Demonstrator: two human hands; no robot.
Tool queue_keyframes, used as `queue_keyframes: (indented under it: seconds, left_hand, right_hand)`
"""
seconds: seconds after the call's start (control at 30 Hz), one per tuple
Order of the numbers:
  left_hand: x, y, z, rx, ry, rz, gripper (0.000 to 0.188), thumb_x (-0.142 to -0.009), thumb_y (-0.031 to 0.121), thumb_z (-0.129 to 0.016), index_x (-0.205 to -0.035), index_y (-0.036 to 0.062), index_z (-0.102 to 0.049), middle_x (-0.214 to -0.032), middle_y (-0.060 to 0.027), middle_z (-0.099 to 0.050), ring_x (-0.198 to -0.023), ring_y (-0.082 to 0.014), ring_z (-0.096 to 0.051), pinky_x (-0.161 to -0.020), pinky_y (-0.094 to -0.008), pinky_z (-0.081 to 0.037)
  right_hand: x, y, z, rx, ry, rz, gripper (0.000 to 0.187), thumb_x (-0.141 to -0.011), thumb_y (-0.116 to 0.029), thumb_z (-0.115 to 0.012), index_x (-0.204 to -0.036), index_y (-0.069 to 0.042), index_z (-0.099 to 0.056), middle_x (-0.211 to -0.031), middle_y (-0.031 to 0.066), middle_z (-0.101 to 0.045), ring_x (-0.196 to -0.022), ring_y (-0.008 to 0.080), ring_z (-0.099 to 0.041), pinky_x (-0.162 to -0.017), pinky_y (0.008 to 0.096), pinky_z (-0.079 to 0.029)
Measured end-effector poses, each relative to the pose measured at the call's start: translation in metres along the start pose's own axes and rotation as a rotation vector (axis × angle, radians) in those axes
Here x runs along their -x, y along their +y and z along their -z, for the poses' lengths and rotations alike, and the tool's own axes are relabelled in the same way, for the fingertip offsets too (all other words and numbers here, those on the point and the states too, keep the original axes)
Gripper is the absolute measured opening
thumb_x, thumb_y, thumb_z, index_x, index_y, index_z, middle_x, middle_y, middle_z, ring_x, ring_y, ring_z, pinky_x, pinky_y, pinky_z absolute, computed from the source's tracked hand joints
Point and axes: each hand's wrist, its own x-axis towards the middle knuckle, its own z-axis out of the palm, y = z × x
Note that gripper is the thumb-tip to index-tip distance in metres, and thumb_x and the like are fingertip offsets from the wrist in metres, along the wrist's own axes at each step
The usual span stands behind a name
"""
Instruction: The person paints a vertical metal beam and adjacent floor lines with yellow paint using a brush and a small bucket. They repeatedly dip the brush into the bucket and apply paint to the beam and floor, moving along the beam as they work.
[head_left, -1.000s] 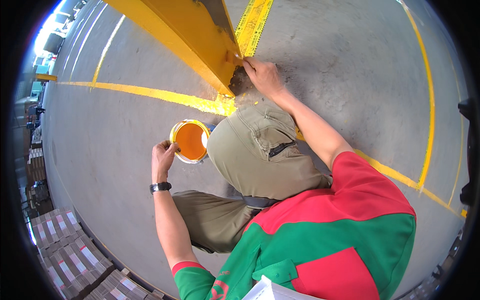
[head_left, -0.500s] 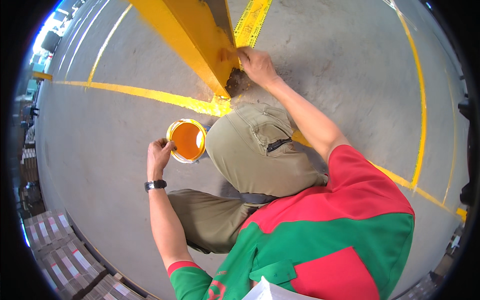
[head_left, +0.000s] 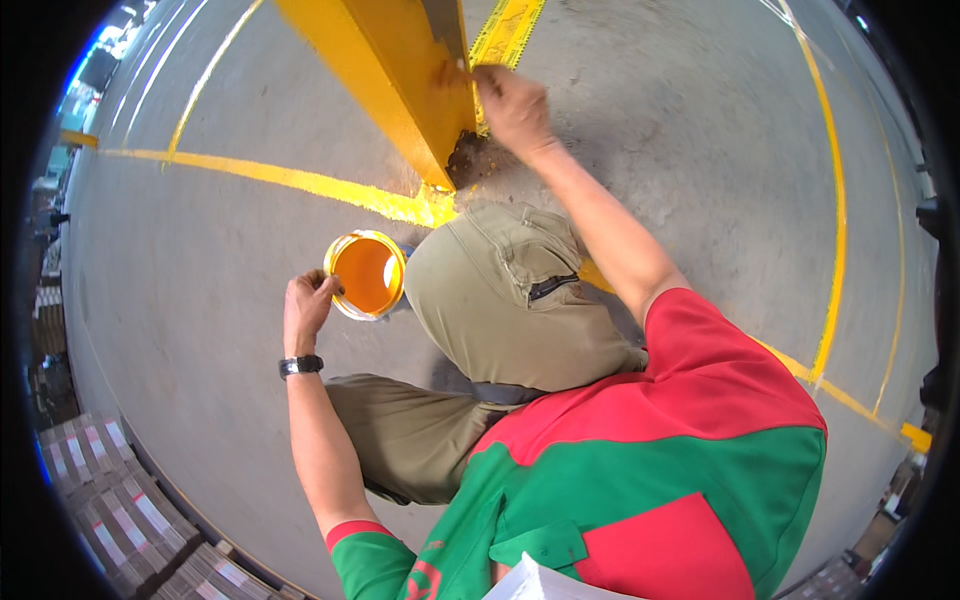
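My left hand point(head_left: 308, 305) pinches the near-left rim of an open paint bucket point(head_left: 352, 238), which stands on the floor beside my knee. Yellow-orange paint point(head_left: 362, 274) shows inside it, and paint is smeared round the rim. Ahead of me rises a yellow steel column point(head_left: 385, 75) with a dark, unpainted strip near its upper right. My right hand point(head_left: 515, 105) is closed at the column's right edge, its fingertips slightly blurred. Whatever it holds is hidden behind the fingers and the column edge.
Yellow floor lines point(head_left: 290, 180) meet at the column's foot, where dark, rough residue point(head_left: 465, 160) lies. A yellow strip with a ruler-like edge point(head_left: 510, 30) runs away behind the column. Stacked grey bundles point(head_left: 120, 510) stand at lower left. My bent knee point(head_left: 460, 270) is close to the bucket.
My right hand has moved up along the column's edge, away from the floor. My left hand stays on the bucket rim. The whole view has shifted slightly.
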Motion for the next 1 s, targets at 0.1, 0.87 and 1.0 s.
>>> queue_keyframes:
  seconds: [0.1,0.87,1.0]
  left_hand:
    - [0.003,-0.001,0.001,-0.009,0.006,-0.024,0.032,-0.082,0.025,-0.065,-0.089,-0.005,-0.075,-0.076,-0.0112,-0.072,-0.071,-0.0159,-0.066,-0.071,-0.0317,-0.052]
    - [0.003,0.01,0.005,-0.036,-0.017,-0.019,0.032,-0.081,0.024,-0.065,-0.089,-0.0056,-0.074,-0.075,-0.0113,-0.072,-0.069,-0.0172,-0.067,-0.069,-0.0329,-0.052]
    - [0.004,0.009,0.005,-0.08,-0.007,-0.012,0.033,-0.081,0.025,-0.065,-0.088,-0.0053,-0.074,-0.073,-0.0129,-0.071,-0.067,-0.0196,-0.067,-0.069,-0.0339,-0.052]
  right_hand:
    - [-0.008,-0.004,0.022,-0.063,0.056,-0.036,0.022,-0.097,-0.023,-0.06,-0.098,-0.003,-0.071,-0.081,0.023,-0.069,-0.075,0.0415,-0.069,-0.066,0.0471,-0.054]
    - [0.037,0.054,-0.007,0.273,-0.157,0.276,0.01,-0.094,-0.014,-0.063,-0.101,-0.008,-0.067,-0.077,0.0162,-0.068,-0.073,0.037,-0.068,-0.061,0.0457,-0.054]
    - [0.046,0.074,-0.014,0.386,-0.296,0.297,0.013,-0.091,-0.011,-0.063,-0.103,-0.009,-0.066,-0.076,0.0156,-0.067,-0.071,0.0359,-0.067,-0.06,0.0451,-0.054]
